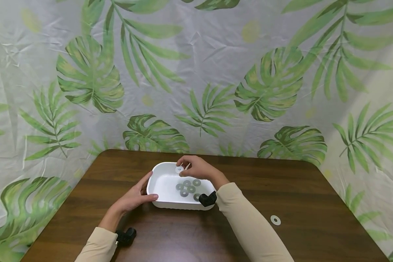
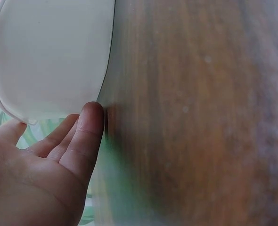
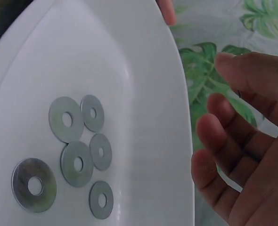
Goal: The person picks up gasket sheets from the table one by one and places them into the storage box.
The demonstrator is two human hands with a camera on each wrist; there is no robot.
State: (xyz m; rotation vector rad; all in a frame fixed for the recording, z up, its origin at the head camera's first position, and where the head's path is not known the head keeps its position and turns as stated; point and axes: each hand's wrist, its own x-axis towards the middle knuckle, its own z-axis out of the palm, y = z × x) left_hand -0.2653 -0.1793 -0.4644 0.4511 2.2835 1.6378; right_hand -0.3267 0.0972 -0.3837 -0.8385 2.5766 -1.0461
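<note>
A white plastic tray point(image 1: 163, 204) with rounded corners stands on the table. My left hand point(image 1: 135, 196) holds its left end, thumb at the near rim and fingers along the far-left side; in the left wrist view, the left hand point(image 2: 44, 174) has its thumb tip against the tray wall point(image 2: 49, 61). Above the tray's far side, my right hand point(image 1: 199, 168) pinches a flat metal washer point(image 1: 176, 170) between thumb and index finger. In the right wrist view, that washer is hidden and the other fingers point(image 3: 212, 132) curl loosely. Several grey washers point(image 3: 76, 164) lie flat on the tray's floor.
One more washer point(image 1: 273, 221) lies on the brown wooden table point(image 1: 249, 174), to the right beyond the right sleeve point(image 1: 249, 222). A leaf-patterned cloth point(image 1: 216, 65) hangs behind the table's far edge. Each wrist carries a small black camera point(image 1: 127, 237).
</note>
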